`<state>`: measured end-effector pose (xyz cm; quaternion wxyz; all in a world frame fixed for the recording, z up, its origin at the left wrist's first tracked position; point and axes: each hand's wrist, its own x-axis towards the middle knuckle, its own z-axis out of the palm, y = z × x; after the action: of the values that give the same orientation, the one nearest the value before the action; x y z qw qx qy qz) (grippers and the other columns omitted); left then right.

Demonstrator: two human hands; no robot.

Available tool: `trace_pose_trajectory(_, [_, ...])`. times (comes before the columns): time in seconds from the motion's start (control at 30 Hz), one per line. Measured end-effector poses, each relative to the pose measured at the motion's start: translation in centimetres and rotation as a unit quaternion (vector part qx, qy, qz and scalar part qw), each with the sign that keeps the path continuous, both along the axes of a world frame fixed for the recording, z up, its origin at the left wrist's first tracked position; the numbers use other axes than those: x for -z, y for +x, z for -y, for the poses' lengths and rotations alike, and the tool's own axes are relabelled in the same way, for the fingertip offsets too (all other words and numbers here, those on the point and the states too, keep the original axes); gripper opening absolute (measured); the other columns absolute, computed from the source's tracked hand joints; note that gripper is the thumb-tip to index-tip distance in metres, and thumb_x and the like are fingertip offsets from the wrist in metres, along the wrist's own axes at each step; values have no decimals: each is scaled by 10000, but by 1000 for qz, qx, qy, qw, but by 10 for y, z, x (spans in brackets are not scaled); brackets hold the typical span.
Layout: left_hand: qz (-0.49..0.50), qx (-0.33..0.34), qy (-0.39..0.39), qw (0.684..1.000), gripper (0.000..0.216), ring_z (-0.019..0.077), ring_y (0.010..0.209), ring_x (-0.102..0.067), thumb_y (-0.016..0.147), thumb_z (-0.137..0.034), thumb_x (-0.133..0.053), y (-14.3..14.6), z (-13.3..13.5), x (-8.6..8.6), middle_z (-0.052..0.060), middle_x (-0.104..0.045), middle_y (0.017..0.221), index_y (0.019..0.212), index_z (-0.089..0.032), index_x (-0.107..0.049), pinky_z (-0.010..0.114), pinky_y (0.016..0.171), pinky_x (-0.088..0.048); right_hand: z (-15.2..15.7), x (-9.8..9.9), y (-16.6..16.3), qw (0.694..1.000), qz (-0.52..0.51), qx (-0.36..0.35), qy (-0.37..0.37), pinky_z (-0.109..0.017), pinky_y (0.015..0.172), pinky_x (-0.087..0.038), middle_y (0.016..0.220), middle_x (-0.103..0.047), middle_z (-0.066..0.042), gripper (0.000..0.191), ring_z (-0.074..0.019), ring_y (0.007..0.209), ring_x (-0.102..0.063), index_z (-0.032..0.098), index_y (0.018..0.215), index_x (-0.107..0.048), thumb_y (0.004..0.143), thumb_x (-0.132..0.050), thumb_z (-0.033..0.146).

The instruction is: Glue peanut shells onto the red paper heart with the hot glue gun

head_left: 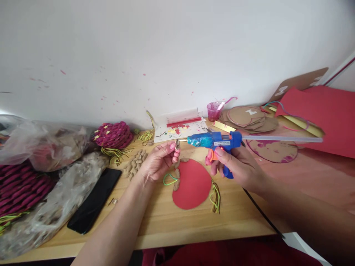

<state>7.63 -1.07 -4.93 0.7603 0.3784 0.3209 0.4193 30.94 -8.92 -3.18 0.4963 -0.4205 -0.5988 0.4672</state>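
Observation:
My right hand point(235, 164) grips a blue hot glue gun point(213, 140) by its handle, a finger at the orange trigger. A long clear glue stick point(283, 139) juts from the gun's back. Pinched in the fingertips of my left hand point(162, 159) is a peanut point(178, 144), its shell at the metal nozzle. Below both hands lies a round red paper piece point(192, 186) with several peanuts along its upper left edge. A green cord loop point(169, 180) sticks out at its left, and a yarn tassel point(215, 197) at its right.
Loose peanuts point(135, 164) lie left, near a black phone point(94, 201), a plastic bag point(63, 199) and magenta painted peanut pieces point(113, 135). Behind are star confetti on white paper point(161, 136) and a pink cup point(213, 111). Cardboard rounds point(246, 118) and red sheets point(318, 114) are right.

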Motion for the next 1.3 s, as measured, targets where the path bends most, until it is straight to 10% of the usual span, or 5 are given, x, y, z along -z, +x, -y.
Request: trace_pose_trajectory(1.3, [12,16,-15,1000,325,68,550,-602,612,-268,-957,2,3,-1,29,-688,671,721,-103,-698,152,516,-520,-1,0,-1,998,9,-9,64,-211,454,-432,679,-616,-8,392,-86,523,-610,175,780,-606,1021,-557,479])
